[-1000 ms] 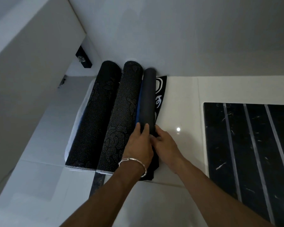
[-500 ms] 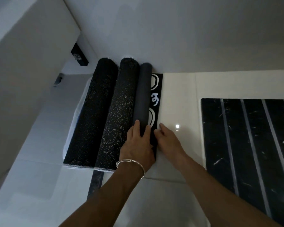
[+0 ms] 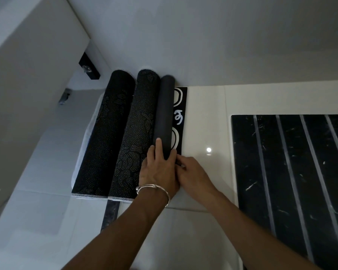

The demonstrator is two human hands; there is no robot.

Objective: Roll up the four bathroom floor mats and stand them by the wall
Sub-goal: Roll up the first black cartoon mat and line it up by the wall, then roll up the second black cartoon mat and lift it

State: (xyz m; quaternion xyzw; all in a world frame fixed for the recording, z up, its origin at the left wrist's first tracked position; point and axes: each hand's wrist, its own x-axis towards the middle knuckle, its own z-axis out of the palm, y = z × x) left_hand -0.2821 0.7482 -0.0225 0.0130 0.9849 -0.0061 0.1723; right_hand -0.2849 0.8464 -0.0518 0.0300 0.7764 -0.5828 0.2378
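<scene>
Rolling mat 3, the straight-fingered left hand pressed the smooth dark-grey rolled mat, the right hand, grip unclear, at its flat white-patterned strip, probably rolled up next.

home bathroom: glossy pale floor tiles, black veined marble inlay, plain white wall, rolled floor mats.

Both arms reach forward, hands side by side.
The left hand lies palm down, fingers straight and pointing away, thumb spread to the right. The right hand touches it, knuckles up, its fingers bent leftward with their tips tucked against the left thumb. The bare forearms converge from below.
</scene>
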